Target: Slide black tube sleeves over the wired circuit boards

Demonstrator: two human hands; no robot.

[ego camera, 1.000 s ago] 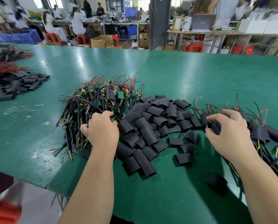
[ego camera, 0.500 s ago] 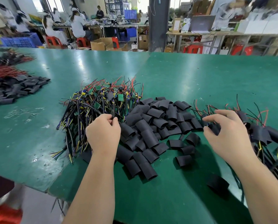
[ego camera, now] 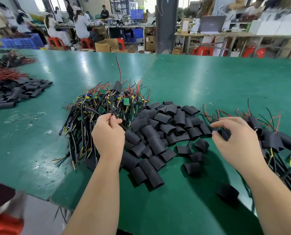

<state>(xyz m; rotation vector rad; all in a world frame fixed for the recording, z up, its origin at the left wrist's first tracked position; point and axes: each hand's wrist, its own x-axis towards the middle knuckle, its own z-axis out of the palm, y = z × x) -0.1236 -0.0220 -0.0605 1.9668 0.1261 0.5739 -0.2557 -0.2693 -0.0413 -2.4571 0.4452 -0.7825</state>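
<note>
Two hands work here: left hand (ego camera: 107, 138), right hand (ego camera: 238, 141). Three heaps lie near them: wired circuit boards (ego camera: 97, 112), black tube sleeves (ego camera: 158, 133) and sleeved boards (ego camera: 277, 141), each past counting. One stray sleeve (ego camera: 227, 192); one further sleeve pile (ego camera: 14, 94).

Open table (ego camera: 209, 82) beyond sleeve pile (ego camera: 160, 133), wire heap (ego camera: 97, 116)

I can't tell whether my right hand (ego camera: 238, 141) grips the dark piece (ego camera: 225, 135) under its fingers (ego camera: 226, 122). My left hand (ego camera: 108, 136) hides the lower run of the cable (ego camera: 112, 106) it pinches. The pile of sleeved boards (ego camera: 277, 141) at the table's (ego camera: 209, 82) right edge is cut off.
</note>
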